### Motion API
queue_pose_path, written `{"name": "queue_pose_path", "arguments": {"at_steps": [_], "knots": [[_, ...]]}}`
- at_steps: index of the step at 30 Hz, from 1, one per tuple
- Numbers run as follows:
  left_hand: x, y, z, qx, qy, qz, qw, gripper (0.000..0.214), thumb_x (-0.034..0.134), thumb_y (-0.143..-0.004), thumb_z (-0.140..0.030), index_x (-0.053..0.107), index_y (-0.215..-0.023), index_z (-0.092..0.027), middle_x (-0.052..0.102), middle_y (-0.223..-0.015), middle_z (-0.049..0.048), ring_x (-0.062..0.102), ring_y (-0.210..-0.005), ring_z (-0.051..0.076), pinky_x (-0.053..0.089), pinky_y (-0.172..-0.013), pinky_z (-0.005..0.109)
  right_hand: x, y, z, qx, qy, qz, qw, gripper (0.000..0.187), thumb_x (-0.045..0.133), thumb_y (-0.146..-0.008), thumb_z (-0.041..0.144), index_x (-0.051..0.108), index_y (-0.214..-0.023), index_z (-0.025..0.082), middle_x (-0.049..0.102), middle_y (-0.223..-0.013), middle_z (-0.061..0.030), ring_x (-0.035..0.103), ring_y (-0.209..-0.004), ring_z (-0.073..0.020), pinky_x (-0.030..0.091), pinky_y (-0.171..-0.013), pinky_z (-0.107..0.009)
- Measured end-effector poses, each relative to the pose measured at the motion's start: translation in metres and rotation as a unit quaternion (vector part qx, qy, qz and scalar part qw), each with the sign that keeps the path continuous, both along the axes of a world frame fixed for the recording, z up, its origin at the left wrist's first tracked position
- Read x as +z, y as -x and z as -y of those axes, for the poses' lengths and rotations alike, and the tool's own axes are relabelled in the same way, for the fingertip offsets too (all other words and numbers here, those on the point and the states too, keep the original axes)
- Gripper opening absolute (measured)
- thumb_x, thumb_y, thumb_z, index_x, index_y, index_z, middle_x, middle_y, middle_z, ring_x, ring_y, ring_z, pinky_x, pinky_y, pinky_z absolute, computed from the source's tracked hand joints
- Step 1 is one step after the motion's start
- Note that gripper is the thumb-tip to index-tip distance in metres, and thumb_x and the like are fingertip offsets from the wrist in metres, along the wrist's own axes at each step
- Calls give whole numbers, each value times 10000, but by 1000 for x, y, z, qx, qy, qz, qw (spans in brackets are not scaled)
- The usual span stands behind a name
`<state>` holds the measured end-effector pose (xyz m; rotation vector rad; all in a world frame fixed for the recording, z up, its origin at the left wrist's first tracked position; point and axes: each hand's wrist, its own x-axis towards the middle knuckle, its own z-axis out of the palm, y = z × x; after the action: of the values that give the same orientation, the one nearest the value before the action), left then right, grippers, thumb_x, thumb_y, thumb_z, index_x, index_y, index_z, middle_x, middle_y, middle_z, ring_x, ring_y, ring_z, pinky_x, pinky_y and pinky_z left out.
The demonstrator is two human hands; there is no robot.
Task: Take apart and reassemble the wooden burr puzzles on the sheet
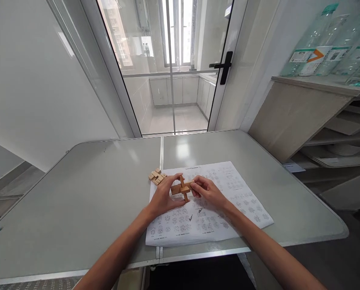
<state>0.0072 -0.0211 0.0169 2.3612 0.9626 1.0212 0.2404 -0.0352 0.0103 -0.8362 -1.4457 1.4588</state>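
Table, one, smooth grey, bears one white printed paper sheet. Over it my left hand, spread wide, and right hand, pinched tight, hold one brown wooden cross-shaped assembly; at its ten o'clock lies one pale wooden block cluster.

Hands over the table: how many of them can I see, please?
2. The left hand grips the joined wooden pieces from the left; the right hand pinches their right end.
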Motion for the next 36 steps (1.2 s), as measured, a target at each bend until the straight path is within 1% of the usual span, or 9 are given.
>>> {"name": "queue_pose_path", "arguments": {"at_steps": [4,10,14,17,20,24,27,32,36], "knots": [[1,0,0,6,-6,0,1000,888,899,-735,-323,432,-1491,-302,678,-1331,91,653,-1241,316,514,-1072,492,-1,0,-1,-7,-5,2,1000,378,659,-966,593,610,-910,223,625,-699,17,518,-625,-145,438,-635,-302],[5,1,-2,15,-26,1,1000,879,904,-721,-334,449,-1472,-295,688,-1304,83,657,-1217,314,502,-1072,487,3,-4,-2,-37,-24,4,999,374,670,-962,580,610,-879,220,606,-673,19,512,-621,-146,424,-626,-304],[5,2,-2,6,0,0,1000,884,902,-737,-349,438,-1489,-310,662,-1346,88,621,-1268,322,487,-1094,500,5,-5,-1,-40,-24,3,999,375,671,-961,580,595,-871,224,602,-669,20,504,-611,-147,418,-616,-306],[5,2,-2,-6,52,15,999,965,922,-725,-405,403,-1534,-320,585,-1459,115,570,-1328,345,465,-1132,538,7,-5,0,-53,-32,5,998,372,660,-970,576,575,-864,230,595,-671,22,501,-611,-148,418,-609,-305],[4,1,-2,-15,138,72,988,1060,934,-704,-463,347,-1578,-336,520,-1525,125,573,-1323,344,464,-1144,564,9,-5,1,-72,-49,9,996,367,650,-980,565,556,-850,235,582,-664,26,494,-606,-147,414,-601,-302],[1,1,-6,-36,263,142,954,953,855,-793,-511,353,-1577,-311,527,-1524,145,563,-1363,346,409,-1190,591,8,-5,0,-76,-64,22,995,351,646,-987,552,569,-860,234,594,-673,18,512,-623,-154,420,-612,-309],[0,1,-7,-48,314,141,938,892,814,-829,-541,381,-1564,-279,594,-1447,151,566,-1368,348,376,-1209,597,6,-6,0,-70,-75,34,994,326,631,-1001,535,600,-896,228,611,-697,9,536,-642,-159,426,-627,-313],[2,0,-8,-34,313,168,934,824,844,-798,-524,474,-1493,-283,651,-1346,121,596,-1327,331,413,-1190,556,5,-6,0,-71,-92,68,991,314,618,-1011,522,623,-917,223,626,-700,12,557,-650,-157,438,-651,-310],[5,3,-12,-4,265,217,940,806,816,-800,-581,486,-1470,-278,638,-1374,129,621,-1290,314,461,-1156,529,4,-6,2,-67,-101,99,988,309,609,-1016,517,648,-931,223,630,-704,11,568,-652,-159,440,-661,-312]]}}
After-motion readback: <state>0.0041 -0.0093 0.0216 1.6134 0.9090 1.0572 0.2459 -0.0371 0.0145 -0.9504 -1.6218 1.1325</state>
